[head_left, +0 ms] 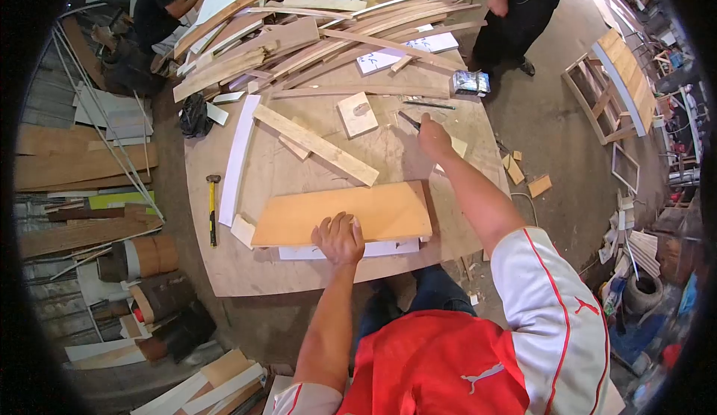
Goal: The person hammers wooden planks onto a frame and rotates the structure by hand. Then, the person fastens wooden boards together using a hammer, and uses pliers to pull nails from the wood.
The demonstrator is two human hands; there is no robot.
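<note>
My left hand (338, 239) lies on the front part of an orange-tan board (373, 209), its fingers spread over the surface. Beneath that board's front edge a white piece (388, 248) shows. Out at the right, my right hand (435, 140) is closed around a dark, slim tool (408, 121) whose kind I cannot make out. Just beyond it lies a thin dark pencil-like rod (429, 104). A square wood block (357, 115) sits left of the tool. A long wooden strip (317, 144) lies behind the board.
The worktable (299, 274) carries a yellow-and-black hammer (213, 209), a curved white strip (240, 159), a black bag (196, 115) and a small packet (470, 82). Wood pieces (291, 41) are heaped at its far end. One person (160, 11) is far left, another (515, 19) far right.
</note>
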